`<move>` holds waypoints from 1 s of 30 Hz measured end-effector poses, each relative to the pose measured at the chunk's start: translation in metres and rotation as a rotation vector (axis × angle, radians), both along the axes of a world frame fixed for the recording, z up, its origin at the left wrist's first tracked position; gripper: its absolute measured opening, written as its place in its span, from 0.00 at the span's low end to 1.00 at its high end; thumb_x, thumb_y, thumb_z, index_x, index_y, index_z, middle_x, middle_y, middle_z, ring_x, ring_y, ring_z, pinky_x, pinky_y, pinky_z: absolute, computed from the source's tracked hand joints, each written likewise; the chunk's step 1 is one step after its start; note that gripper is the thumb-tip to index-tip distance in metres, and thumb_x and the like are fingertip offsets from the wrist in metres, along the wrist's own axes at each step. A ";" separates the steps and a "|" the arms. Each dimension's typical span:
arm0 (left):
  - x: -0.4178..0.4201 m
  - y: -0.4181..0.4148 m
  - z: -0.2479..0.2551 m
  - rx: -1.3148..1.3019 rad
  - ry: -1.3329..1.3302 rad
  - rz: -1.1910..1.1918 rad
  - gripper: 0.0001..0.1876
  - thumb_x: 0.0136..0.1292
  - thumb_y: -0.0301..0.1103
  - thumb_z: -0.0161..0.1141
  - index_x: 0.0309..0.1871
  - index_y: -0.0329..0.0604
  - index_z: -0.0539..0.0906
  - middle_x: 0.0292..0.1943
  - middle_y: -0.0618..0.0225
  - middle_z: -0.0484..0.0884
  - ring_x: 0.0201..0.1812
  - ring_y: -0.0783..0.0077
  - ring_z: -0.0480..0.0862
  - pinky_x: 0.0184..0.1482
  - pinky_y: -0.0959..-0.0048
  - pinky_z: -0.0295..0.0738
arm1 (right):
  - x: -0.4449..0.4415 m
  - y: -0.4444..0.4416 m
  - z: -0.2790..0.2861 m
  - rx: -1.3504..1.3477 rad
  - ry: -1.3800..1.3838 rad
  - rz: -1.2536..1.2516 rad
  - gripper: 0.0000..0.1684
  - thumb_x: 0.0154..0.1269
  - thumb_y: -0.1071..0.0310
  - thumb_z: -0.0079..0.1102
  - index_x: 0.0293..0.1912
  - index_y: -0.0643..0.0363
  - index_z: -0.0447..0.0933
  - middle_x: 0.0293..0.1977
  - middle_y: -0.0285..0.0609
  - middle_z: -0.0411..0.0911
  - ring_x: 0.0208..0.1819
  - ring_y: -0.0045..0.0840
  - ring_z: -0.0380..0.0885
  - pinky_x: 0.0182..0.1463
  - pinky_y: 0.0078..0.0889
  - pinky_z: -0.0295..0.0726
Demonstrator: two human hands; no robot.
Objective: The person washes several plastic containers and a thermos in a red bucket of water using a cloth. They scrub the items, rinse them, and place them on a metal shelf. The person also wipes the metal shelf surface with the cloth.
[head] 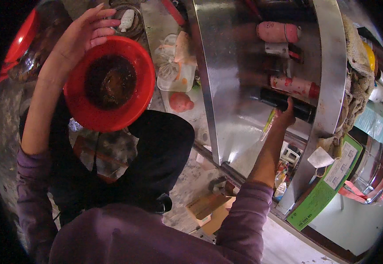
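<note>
My left hand [95, 29] is over the far rim of a red plastic basin [142, 99], fingers apart and holding nothing. Dark liquid [112, 82] fills the basin's bottom, with a brownish patch in the middle. The basin is in front of my bent knees; what supports it is hidden. On the right, my right hand [285, 117] grips a black cylindrical bottle [298, 105] inside a stainless-steel cabinet [224, 66]. One digit lies across the bottle, and the other fingers are mostly hidden. A slim, toothbrush-like item [269, 123] shows beside this hand. Beyond the black bottle is a pink patterned bottle [293, 86].
A pink bottle [277, 32] is farther along the cabinet. Between basin and cabinet are a clear plastic container [176, 82] and a pinkish round object [180, 101]. A green box [330, 184] and a towel [356, 76] line the right side. Cardboard [208, 206] lies on the floor.
</note>
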State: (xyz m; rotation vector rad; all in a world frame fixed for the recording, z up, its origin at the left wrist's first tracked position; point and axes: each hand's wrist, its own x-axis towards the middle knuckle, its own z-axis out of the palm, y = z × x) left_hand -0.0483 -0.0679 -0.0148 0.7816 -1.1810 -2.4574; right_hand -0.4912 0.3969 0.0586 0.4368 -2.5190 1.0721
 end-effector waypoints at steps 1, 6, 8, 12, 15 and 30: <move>0.007 -0.001 0.002 -0.006 -0.031 0.019 0.23 0.62 0.49 0.48 0.54 0.42 0.70 0.43 0.65 0.78 0.33 0.82 0.79 0.35 0.86 0.76 | 0.012 -0.023 -0.004 -0.116 -0.051 -0.024 0.30 0.33 0.61 0.73 0.37 0.65 0.72 0.35 0.42 0.73 0.30 0.29 0.73 0.27 0.27 0.75; 0.006 0.004 0.001 0.002 -0.019 0.002 0.24 0.61 0.49 0.48 0.53 0.42 0.71 0.43 0.64 0.78 0.33 0.81 0.79 0.36 0.84 0.75 | 0.061 -0.087 0.013 -0.516 -0.174 -0.110 0.29 0.33 0.63 0.73 0.37 0.66 0.72 0.34 0.42 0.74 0.29 0.30 0.75 0.24 0.27 0.75; -0.015 0.035 0.052 0.002 -0.181 0.193 0.19 0.60 0.48 0.51 0.44 0.41 0.75 0.38 0.64 0.78 0.35 0.73 0.77 0.38 0.76 0.72 | 0.030 -0.040 0.014 -0.290 -0.046 -0.039 0.30 0.34 0.62 0.73 0.38 0.65 0.72 0.34 0.41 0.74 0.28 0.29 0.75 0.27 0.27 0.75; -0.001 0.020 0.034 0.013 -0.130 0.134 0.19 0.60 0.49 0.50 0.43 0.41 0.76 0.36 0.66 0.79 0.35 0.73 0.78 0.39 0.76 0.72 | 0.056 -0.066 0.009 -0.416 -0.266 -0.180 0.33 0.37 0.58 0.73 0.43 0.63 0.70 0.36 0.40 0.73 0.32 0.27 0.73 0.36 0.29 0.74; 0.000 0.017 0.034 0.035 -0.095 0.106 0.19 0.61 0.49 0.49 0.42 0.42 0.76 0.35 0.67 0.79 0.35 0.73 0.78 0.39 0.76 0.72 | 0.061 -0.064 0.017 -0.353 -0.342 -0.242 0.33 0.41 0.59 0.71 0.46 0.63 0.68 0.39 0.40 0.72 0.38 0.26 0.72 0.42 0.30 0.71; -0.003 0.014 0.042 0.030 -0.253 0.212 0.20 0.61 0.48 0.49 0.44 0.39 0.75 0.38 0.62 0.79 0.34 0.71 0.79 0.39 0.74 0.74 | 0.289 -0.052 -0.203 0.672 -0.298 0.188 0.40 0.47 0.48 0.62 0.57 0.57 0.62 0.31 0.47 0.75 0.32 0.32 0.76 0.36 0.32 0.75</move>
